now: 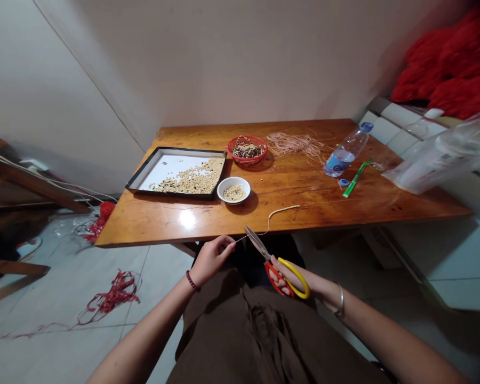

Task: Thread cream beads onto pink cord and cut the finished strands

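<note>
Between thumb and fingers, my left hand pinches the end of a thin pale cord just off the table's front edge. My right hand grips scissors with one red and one yellow handle loop. Their blades point up and left, the tips close to the cord; whether they touch it I cannot tell. The cord runs over the edge to a short row of small cream beads lying on the wooden table. Behind them stands a white bowl with loose beads inside.
A black-rimmed tray of beads lies at left. Behind the bowl sits a red basket of strung beads, beside a tangle of pink cord. At right are a water bottle, a green tool and a plastic bag.
</note>
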### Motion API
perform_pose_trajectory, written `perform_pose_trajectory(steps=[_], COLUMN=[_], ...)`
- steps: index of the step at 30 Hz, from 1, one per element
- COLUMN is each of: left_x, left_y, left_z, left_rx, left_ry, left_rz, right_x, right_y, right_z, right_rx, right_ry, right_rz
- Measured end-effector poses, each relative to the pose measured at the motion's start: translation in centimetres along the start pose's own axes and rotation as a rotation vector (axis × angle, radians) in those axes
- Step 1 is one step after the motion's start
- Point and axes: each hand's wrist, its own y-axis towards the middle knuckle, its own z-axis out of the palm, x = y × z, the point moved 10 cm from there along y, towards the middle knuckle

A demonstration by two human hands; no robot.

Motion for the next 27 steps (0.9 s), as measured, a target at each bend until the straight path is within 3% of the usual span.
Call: perform_pose_trajectory(steps=[6, 12, 19, 27], left_x=[-2.0, -3.2, -3.6, -3.2], left_y=[-0.3, -0.5, -0.3, -0.2], left_z=[-0.8, 0.1, 0.2, 0.3], left_rx=[-0.057, -0.017, -0.07, -0.042], left_ry=[0.111, 0.117, -0.013, -0.106], left_rz=[0.055, 0.075, 0.086, 0.063], right_x=[0.8, 2.3, 2.4, 2.1], right_y=[-0.7, -0.7, 0.4, 1.4], right_z=[1.6, 3.1, 3.7, 3.5], right_rx=[0.113, 0.154, 0.166, 0.146], right_ry=[-0.002, -0.067, -0.08, -0.055], right_rz=[-0.017, -0.06, -0.059, -0.078])
